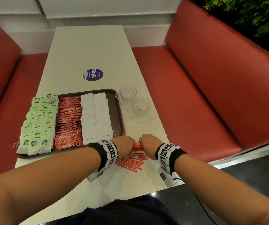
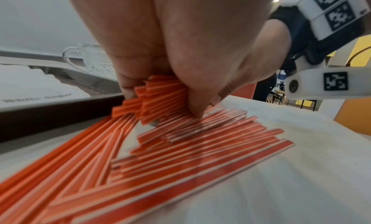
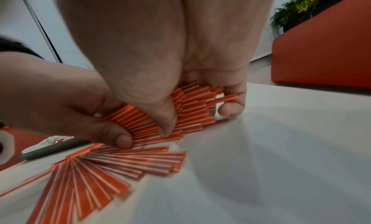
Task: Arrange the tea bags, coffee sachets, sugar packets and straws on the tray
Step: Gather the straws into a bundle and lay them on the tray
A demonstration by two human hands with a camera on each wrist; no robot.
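Observation:
A brown tray (image 1: 119, 109) on the white table holds rows of green tea bags (image 1: 38, 120), red coffee sachets (image 1: 68, 120) and white sugar packets (image 1: 96, 116). Red-and-white straws (image 1: 134, 159) lie fanned on the table just right of the tray's near corner. My left hand (image 1: 127, 141) and right hand (image 1: 146, 141) both grip one bundle of straws (image 3: 192, 110) from opposite ends, low over the loose ones (image 2: 180, 156). The bundle's ends stick out between the curled fingers (image 3: 230, 111). The fingertips are hidden in the head view.
Two empty glass cups (image 1: 128, 93) (image 1: 140, 107) stand on the table right of the tray. A purple round sticker (image 1: 92, 74) marks the table's middle. Red benches (image 1: 195, 95) flank the table on both sides, and the table's edge runs close to my right wrist.

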